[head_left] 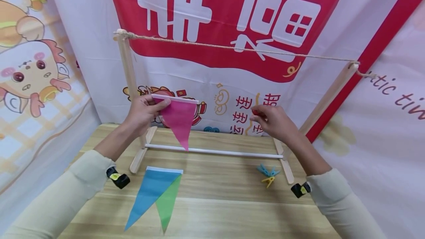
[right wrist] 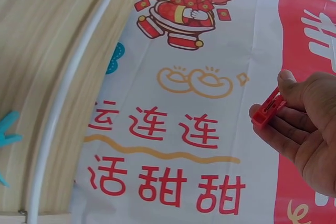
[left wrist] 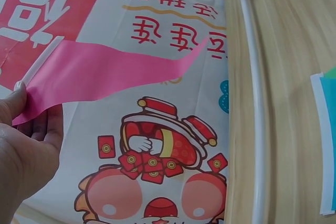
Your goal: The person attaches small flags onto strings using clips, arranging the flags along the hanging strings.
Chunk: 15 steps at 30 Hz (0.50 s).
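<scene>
Pinching the top corner of one pink pennant (head_left: 177,119), the left hand (head_left: 142,113) holds it up in front of the wooden frame (head_left: 127,84), below the twine line (head_left: 239,49); thumb and fingers press together on the flag's white header strip. The right hand (head_left: 273,121) pinches one red clip (right wrist: 268,109) between thumb and fingertips, raised at about the same height, well apart from the pennant.

Progress, as judged: nothing hangs on the twine yet. The pink pennant is lifted but not attached, and the red clip is not on anything.

Count: three pennants in all, one pink in hand, one blue (head_left: 149,191) and one green (head_left: 167,204) lying overlapped on the desk (head_left: 225,209). Clips: one red in hand, plus a small cluster near the frame's right foot, blue (head_left: 267,170) and yellow (head_left: 269,182); the blue ones look like two, though this cannot be confirmed. One twine line, one white crossbar (head_left: 216,151) low on the frame.
</scene>
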Available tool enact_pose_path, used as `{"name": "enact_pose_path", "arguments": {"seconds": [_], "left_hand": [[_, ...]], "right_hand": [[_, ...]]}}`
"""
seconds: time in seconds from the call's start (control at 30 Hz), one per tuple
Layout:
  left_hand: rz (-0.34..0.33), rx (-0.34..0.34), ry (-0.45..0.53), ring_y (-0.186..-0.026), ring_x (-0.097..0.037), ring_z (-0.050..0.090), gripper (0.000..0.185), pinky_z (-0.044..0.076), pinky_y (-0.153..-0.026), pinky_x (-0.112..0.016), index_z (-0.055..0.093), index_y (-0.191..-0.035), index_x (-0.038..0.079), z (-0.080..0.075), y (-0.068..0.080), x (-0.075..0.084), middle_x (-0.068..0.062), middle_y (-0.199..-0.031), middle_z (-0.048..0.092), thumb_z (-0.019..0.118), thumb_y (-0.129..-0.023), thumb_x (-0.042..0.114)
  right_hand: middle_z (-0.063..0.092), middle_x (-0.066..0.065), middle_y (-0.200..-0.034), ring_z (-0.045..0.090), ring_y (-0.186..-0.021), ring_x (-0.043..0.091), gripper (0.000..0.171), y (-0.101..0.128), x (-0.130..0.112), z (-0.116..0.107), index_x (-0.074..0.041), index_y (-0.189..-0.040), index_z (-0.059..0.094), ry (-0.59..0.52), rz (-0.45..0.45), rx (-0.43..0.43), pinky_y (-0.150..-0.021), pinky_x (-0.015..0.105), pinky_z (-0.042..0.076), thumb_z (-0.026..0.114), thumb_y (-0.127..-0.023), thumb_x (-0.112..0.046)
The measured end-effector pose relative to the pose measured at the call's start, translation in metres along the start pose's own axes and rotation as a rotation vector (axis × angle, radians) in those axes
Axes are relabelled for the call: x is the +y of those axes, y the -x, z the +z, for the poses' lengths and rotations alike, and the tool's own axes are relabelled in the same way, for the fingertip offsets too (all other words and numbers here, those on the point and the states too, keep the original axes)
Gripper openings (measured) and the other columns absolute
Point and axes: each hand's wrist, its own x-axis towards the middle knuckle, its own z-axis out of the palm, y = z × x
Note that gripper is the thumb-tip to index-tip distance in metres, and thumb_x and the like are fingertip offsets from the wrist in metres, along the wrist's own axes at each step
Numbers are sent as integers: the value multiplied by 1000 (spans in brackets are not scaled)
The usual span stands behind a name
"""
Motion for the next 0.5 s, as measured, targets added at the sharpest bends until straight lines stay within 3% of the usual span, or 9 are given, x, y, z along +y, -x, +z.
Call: {"name": "enact_pose_path", "arguments": {"seconds": [0.2, 0.5], "left_hand": [[12, 10, -10, -93, -8, 81, 12, 68, -89, -22, 85, -114, 19, 0, -3, 9, 7, -105, 85, 85, -102, 17], [32, 7, 55, -94, -8, 82, 11, 69, -89, -23, 88, -108, 20, 1, -6, 19, 6, -102, 87, 85, -102, 12]], "right_hand": [[83, 13, -101, 69, -78, 19, 28, -5, -5, -6, 0, -129, 79, 19, -22, 16, -74, 32, 65, 82, -105, -14], [85, 15, -111, 79, -86, 25, 32, -13, -17, -15, 0, -132, 78, 21, -47, 37, -83, 46, 72, 83, -104, -13]]}}
